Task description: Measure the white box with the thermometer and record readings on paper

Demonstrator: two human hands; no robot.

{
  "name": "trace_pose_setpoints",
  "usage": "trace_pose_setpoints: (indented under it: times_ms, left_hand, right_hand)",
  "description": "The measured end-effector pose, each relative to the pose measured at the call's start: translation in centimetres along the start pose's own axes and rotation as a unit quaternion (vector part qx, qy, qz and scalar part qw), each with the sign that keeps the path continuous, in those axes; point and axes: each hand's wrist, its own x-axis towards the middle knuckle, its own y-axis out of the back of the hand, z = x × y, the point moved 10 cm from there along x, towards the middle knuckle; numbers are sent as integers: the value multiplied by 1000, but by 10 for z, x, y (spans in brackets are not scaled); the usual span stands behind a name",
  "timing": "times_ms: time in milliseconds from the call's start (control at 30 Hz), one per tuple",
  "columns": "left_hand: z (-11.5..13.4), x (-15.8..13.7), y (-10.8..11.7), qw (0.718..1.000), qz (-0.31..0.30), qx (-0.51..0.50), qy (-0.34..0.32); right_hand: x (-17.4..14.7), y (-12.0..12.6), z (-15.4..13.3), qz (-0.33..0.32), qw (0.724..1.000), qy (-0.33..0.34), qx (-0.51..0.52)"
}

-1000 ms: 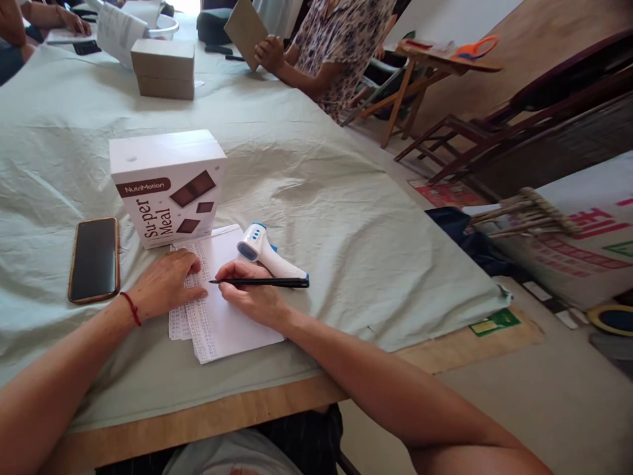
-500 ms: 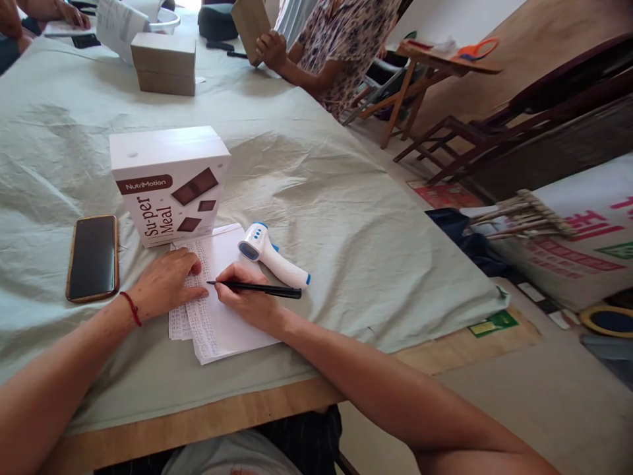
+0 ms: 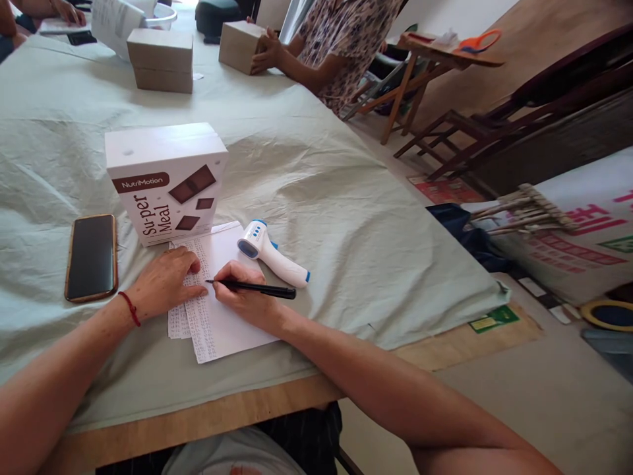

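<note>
My right hand (image 3: 247, 297) is closed round a black pen (image 3: 262, 288), its tip at the sheet beside a column of small handwriting. Under it lies white paper (image 3: 237, 333), with another written sheet partly beneath. My left hand (image 3: 168, 277), with a red cord at the wrist, rests flat on the paper's left side, thumb and fingers apart. Just behind the paper stands a white NutriMotion box (image 3: 165, 188). A white and blue infrared thermometer (image 3: 274, 254) lies against the paper's upper right. Left of my left hand is a phone (image 3: 91, 257), its screen dark.
A pale cloth covers the table (image 3: 356, 264). At the far side sits a brown carton (image 3: 161, 63), and a co-worker's hands hold another carton (image 3: 241, 47). Another person's hand (image 3: 69, 12) rests at far left. Orange scissors (image 3: 479, 43) lie on a wooden stool at right.
The co-worker across the table has lowered the tilted carton onto the cloth. My pen tilts very slightly differently; my left hand stays in place on the paper.
</note>
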Motion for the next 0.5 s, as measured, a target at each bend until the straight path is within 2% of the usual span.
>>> trace_pose_setpoints:
  times_ms: [233,500]
  left_hand:
    - [0,1,-2,1000,-15,7,9]
    - [1,0,2,1000,4,6,-1]
  right_hand:
    - [0,2,-2,12,1000,9,6]
    - [0,4,1,25,1000,7,-6]
